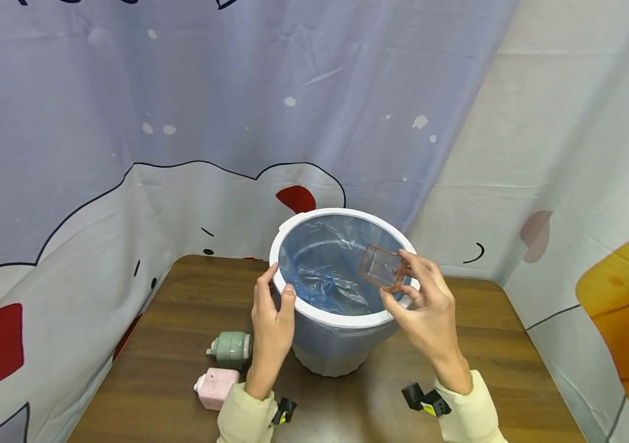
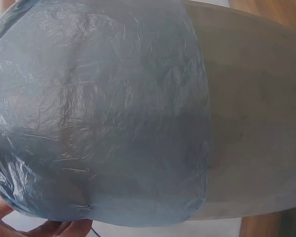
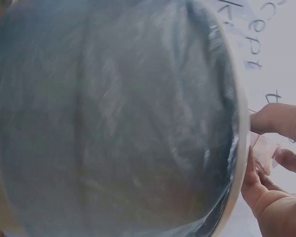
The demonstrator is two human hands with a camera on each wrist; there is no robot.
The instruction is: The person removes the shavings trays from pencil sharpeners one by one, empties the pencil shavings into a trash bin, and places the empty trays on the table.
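Observation:
A white trash can stands on the table, lined with a blue translucent plastic bag folded over its rim. My left hand holds the near left of the rim, with thumb and fingertips against it. On the other side my right hand pinches a small transparent orange-tinted plastic box between thumb and fingers. The box is tilted above the right part of the can's opening. In the right wrist view, the can's rim partly hides the box and my fingertips.
Left of the can, a green bottle-like container and a pink square bottle-like container lie on the wooden table. A printed curtain hangs behind the table and along its sides.

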